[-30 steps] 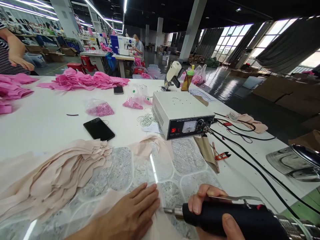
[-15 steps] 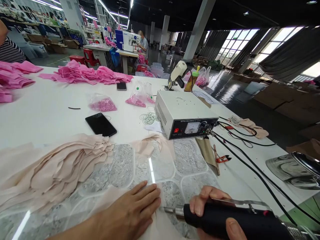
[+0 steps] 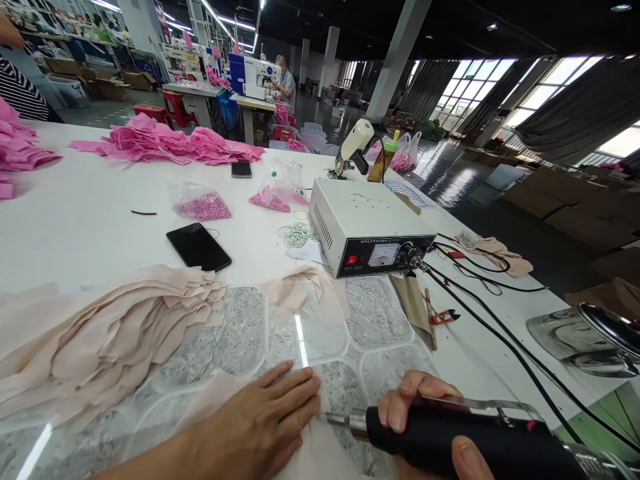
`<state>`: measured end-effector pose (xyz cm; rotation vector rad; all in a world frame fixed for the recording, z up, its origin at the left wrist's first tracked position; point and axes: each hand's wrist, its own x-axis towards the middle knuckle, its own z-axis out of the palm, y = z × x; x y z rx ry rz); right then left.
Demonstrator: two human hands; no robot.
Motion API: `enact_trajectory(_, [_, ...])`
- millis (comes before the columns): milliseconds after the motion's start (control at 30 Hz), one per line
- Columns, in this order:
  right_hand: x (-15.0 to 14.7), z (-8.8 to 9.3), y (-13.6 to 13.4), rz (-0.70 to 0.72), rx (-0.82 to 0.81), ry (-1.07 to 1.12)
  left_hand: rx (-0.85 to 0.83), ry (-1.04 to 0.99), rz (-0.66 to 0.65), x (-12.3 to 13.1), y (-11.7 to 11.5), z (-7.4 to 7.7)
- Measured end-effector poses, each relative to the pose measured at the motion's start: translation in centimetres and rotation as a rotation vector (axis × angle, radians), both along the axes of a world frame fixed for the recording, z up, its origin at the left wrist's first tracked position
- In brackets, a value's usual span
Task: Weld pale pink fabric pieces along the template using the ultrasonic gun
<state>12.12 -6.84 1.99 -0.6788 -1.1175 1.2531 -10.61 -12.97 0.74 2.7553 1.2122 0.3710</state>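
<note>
My left hand (image 3: 273,417) lies flat with fingers stretched out, pressing a thin beige fabric piece (image 3: 320,450) onto the grey stone-patterned mat (image 3: 383,317). My right hand (image 3: 420,407) is wrapped round a black handheld ultrasonic cutter (image 3: 465,433) with a metal tip. That tip points left, close beside my left fingertips at the fabric's edge; whether it touches the cloth I cannot tell. A cable runs from the tool's rear. Left of my hands is a layered pile of beige fabric pieces (image 3: 125,327). Another beige scrap (image 3: 300,290) rests ahead on the mat.
A white control box (image 3: 373,220) with a dial stands ahead, black cables (image 3: 495,340) trailing right. Around it are a black phone (image 3: 199,247), bags of pink bits (image 3: 203,205), orange-handled snips (image 3: 443,317) and a glass jar (image 3: 575,337). Pink fabric (image 3: 165,143) lies along the far edge.
The view has shifted very slightly, so the table's things sit a little further left. Both hands and the cutter hold nearly the same position.
</note>
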Motion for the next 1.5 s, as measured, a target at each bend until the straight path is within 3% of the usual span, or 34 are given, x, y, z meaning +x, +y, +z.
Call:
enact_trajectory(233, [-0.8, 0.6, 1.5, -0.106, 0.102, 0.14, -0.006, -0.031, 0.005, -0.2, 0.0, -0.4])
enact_trajectory(500, [-2.3, -0.1, 2.5, -0.103, 0.203, 0.093, 0.04, -0.064, 0.009, -0.2, -0.1, -0.9])
enact_trajectory(1500, [-3.0, -0.1, 2.4, -0.134, 0.175, 0.069, 0.082, 0.043, -0.019, -0.2, 0.3, -0.3])
